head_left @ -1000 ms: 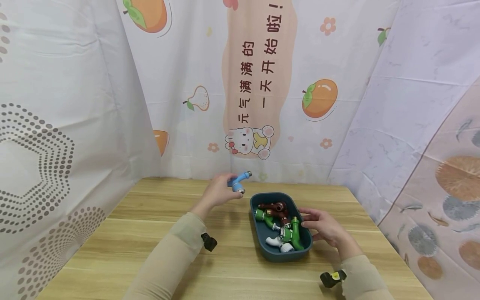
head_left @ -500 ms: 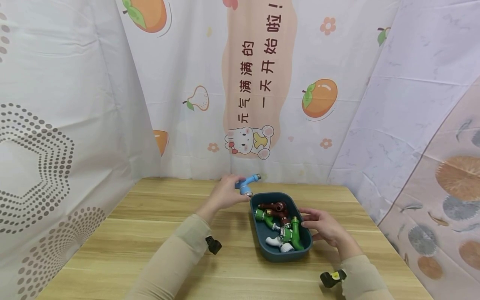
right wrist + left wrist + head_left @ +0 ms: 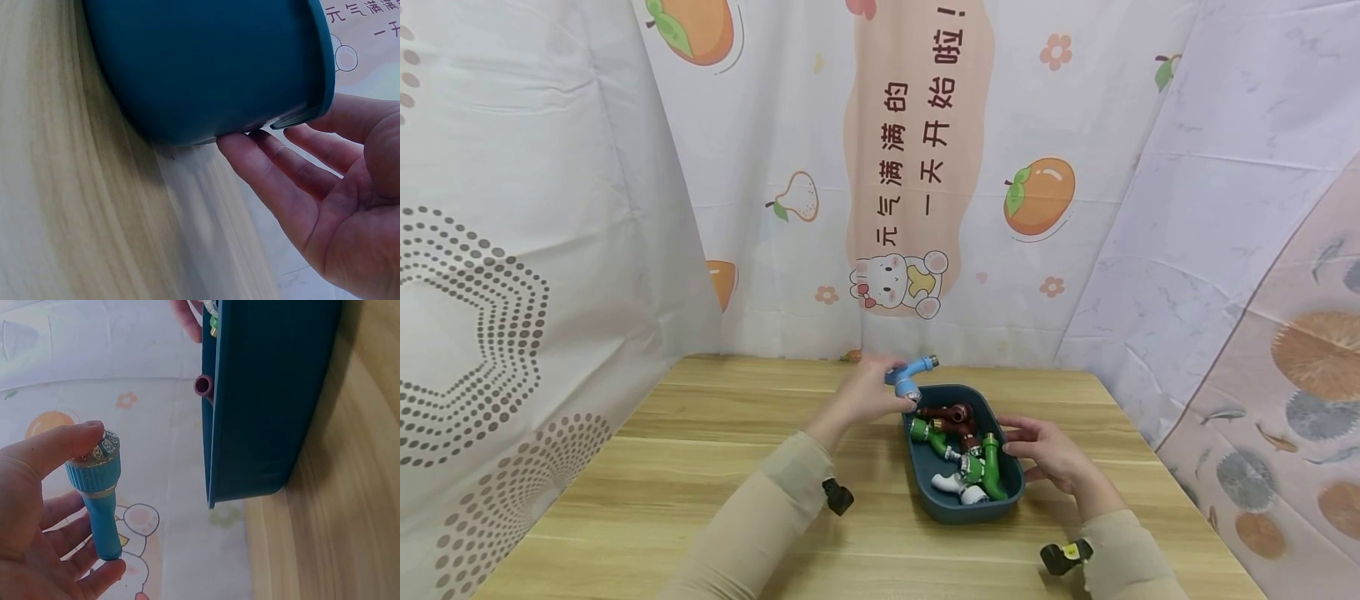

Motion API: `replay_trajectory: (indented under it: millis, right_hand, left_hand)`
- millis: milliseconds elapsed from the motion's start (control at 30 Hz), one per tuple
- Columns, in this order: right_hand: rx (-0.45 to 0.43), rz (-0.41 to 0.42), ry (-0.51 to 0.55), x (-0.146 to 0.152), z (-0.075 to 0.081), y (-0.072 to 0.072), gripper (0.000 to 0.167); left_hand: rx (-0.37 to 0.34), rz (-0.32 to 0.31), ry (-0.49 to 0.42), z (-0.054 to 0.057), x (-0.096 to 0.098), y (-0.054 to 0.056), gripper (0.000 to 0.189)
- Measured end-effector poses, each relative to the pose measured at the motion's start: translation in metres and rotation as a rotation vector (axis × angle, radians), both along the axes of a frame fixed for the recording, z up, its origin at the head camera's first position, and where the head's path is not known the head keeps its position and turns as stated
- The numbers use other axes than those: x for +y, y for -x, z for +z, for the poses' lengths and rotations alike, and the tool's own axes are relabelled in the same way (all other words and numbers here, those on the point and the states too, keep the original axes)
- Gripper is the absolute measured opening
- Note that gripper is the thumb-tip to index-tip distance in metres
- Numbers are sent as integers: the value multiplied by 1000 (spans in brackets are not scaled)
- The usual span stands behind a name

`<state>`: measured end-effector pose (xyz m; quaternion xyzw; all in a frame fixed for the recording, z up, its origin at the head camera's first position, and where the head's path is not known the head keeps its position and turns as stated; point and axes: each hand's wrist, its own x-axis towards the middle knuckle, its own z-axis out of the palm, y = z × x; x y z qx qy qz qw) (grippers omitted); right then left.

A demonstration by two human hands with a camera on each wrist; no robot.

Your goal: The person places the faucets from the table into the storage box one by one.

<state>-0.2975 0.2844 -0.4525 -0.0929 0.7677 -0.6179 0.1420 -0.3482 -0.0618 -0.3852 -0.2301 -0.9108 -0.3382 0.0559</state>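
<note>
In the head view my left hand holds a light-blue plastic tap beside the far left corner of a dark teal bin. The left wrist view shows my thumb on the chrome-trimmed ribbed cap of the tap, with the fingers behind its body. My right hand pinches the bin's right wall, thumb at the rim and fingertips against the outside. Inside the bin lie dark red taps, green taps and a white tap.
The bin stands on a wooden table. A printed curtain hangs behind the table's far edge, with more curtains at both sides. Black wrist cameras are strapped to both sleeves.
My left hand has moved right and slightly nearer with the blue tap, from left of the bin to its far left corner. The right hand and bin have stayed put.
</note>
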Motion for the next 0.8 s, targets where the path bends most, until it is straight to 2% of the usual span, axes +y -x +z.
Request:
replay_trajectory:
  millis: [200, 533, 800]
  right_hand:
    - [-2, -2, 3, 0, 0, 0, 64]
    - [-12, -5, -6, -1, -1, -1, 63]
    - [0, -9, -9, -1, 0, 0, 61]
  left_hand:
    - [-6, -22, 18, -3, 8, -2, 68]
    - [-1, -65, 30, -16, 20, -3, 68]
    - [-5, -96, 47, -21, 31, -6, 67]
